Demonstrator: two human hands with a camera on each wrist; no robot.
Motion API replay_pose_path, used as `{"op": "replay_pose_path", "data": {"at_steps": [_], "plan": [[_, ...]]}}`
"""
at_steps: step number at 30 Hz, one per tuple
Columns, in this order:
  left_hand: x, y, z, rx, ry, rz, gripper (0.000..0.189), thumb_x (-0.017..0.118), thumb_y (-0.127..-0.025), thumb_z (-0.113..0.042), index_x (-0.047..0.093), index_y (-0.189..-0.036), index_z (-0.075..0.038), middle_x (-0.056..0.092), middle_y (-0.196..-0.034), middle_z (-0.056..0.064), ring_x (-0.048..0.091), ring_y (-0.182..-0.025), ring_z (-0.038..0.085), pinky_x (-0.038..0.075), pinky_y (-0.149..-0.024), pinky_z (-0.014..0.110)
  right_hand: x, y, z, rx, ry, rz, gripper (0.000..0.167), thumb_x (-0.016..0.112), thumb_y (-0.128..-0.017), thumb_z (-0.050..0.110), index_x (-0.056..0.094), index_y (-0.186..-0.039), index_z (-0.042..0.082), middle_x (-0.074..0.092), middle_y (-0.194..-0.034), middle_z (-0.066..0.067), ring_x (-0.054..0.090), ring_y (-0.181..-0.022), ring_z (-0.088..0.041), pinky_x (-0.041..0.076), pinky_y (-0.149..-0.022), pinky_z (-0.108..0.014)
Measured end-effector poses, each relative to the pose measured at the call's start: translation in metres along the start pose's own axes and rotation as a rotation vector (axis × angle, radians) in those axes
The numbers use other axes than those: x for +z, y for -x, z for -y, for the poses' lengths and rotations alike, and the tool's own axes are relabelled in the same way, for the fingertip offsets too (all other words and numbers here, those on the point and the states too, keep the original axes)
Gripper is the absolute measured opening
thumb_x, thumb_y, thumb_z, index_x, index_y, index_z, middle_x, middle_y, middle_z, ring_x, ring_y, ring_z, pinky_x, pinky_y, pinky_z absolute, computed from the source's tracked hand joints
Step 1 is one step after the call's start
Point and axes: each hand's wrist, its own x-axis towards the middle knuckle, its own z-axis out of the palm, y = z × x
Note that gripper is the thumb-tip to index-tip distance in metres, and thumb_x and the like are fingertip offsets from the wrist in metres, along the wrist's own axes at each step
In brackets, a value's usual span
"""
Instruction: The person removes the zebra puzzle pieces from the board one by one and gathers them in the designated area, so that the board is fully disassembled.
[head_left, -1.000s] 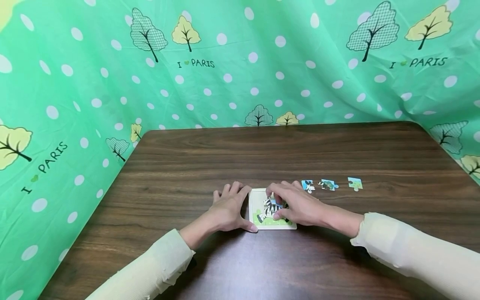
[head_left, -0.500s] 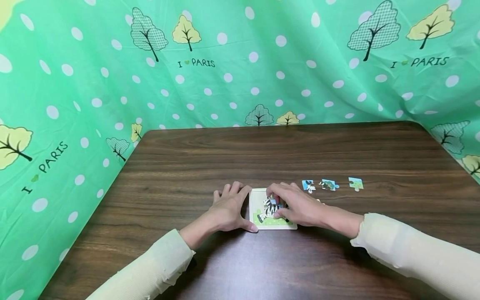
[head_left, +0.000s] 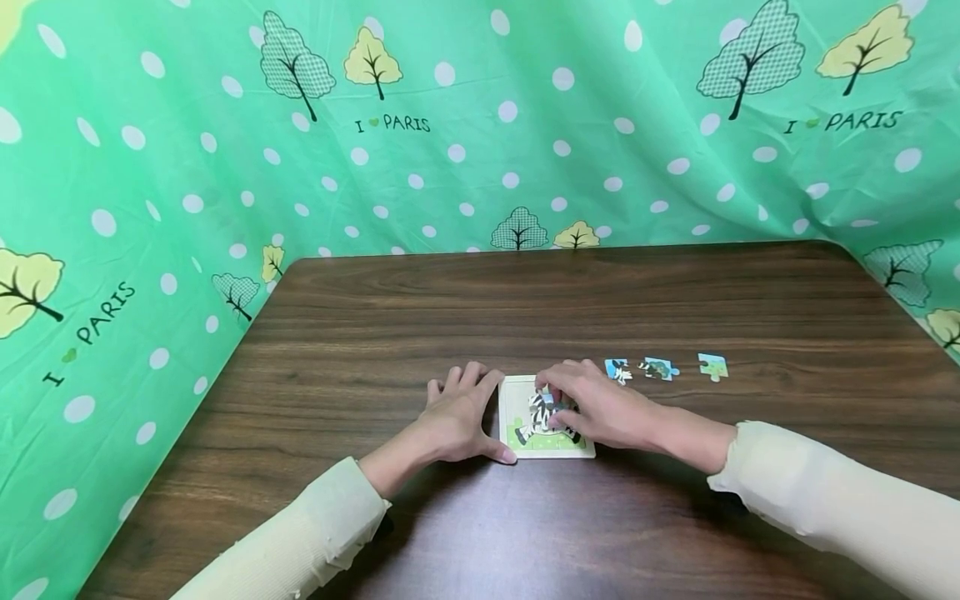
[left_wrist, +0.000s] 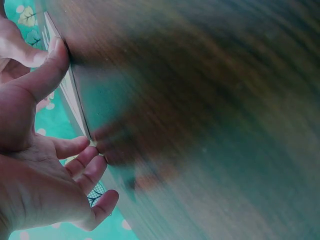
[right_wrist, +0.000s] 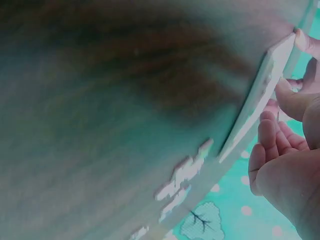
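Note:
A small square puzzle tray (head_left: 504, 417) with a pale rim lies on the table, a zebra picture (head_left: 534, 425) on green partly assembled in it. My left hand (head_left: 456, 425) grips the tray's left side, thumb at the near corner and index finger at the far one, other fingers spread. Over the right half of the tray, my right hand (head_left: 600, 406) pinches a puzzle piece (head_left: 547, 400) with some blue on it between thumb and index finger. That hand covers the tray's right part. In the right wrist view, its thumb and fingers (right_wrist: 267, 132) are right beside the tray.
To the right behind the tray lie loose puzzle pieces: one with a zebra head (head_left: 618, 370), a blue and dark one (head_left: 659, 369), and a blue and green one (head_left: 713, 367). A green polka-dot cloth (head_left: 420, 192) hangs beyond the brown wooden table (head_left: 405, 317).
My right hand has shifted slightly up and to the right, showing more of the zebra's lower body. A pale piece glimpsed beside the wrist is now covered. The left hand has stayed put.

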Motion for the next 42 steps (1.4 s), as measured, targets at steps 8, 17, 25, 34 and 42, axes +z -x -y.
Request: {"op": "replay_pose_path", "data": {"at_steps": [8,17,25,34,42], "plan": [[0.0,0.0,0.0,-0.007,0.0,-0.001,0.097,0.085,-0.057,-0.058,0.044,-0.137,-0.021,0.044,-0.128,0.003,0.04,-0.113,0.025,0.031,-0.086,0.047,-0.023,0.017,-0.006,0.027,0.038,-0.052,0.034,0.076,-0.081,0.011,0.061,-0.112,0.009,0.053,-0.084,0.009,0.048,-0.086,-0.016,0.037,-0.08,-0.04],[0.0,0.0,-0.001,-0.006,-0.01,0.003,0.098,0.084,-0.056,-0.059,0.043,-0.137,-0.022,0.043,-0.131,0.003,0.039,-0.115,0.025,0.032,-0.087,0.047,-0.041,0.065,-0.034,0.103,0.038,-0.097,0.04,0.075,-0.08,0.005,0.061,-0.117,0.004,0.06,-0.092,0.007,0.052,-0.079,-0.005,0.046,-0.069,-0.029],[0.0,0.0,-0.001,-0.009,-0.007,0.006,0.097,0.084,-0.057,-0.058,0.043,-0.137,-0.022,0.044,-0.129,0.002,0.039,-0.113,0.025,0.032,-0.087,0.047,-0.052,0.107,-0.068,0.058,0.113,-0.136,0.039,0.081,-0.072,0.005,0.064,-0.108,0.008,0.056,-0.082,0.015,0.049,-0.074,0.004,0.044,-0.062,-0.024],[0.0,-0.002,-0.001,-0.005,0.004,0.003,0.096,0.084,-0.057,-0.057,0.043,-0.136,-0.021,0.043,-0.127,0.002,0.039,-0.112,0.025,0.031,-0.087,0.046,-0.056,0.117,-0.076,0.076,0.167,-0.085,0.034,0.08,-0.075,0.008,0.065,-0.105,0.006,0.047,-0.076,0.017,0.042,-0.069,0.003,0.038,-0.059,-0.022],[0.001,-0.001,-0.001,-0.006,0.003,0.007,0.096,0.084,-0.057,-0.058,0.043,-0.136,-0.022,0.043,-0.128,0.002,0.039,-0.112,0.024,0.031,-0.086,0.046,-0.054,0.1,-0.067,0.052,0.225,-0.086,0.038,0.081,-0.074,0.013,0.066,-0.109,0.005,0.044,-0.076,0.017,0.044,-0.073,-0.002,0.039,-0.063,-0.024]]}}
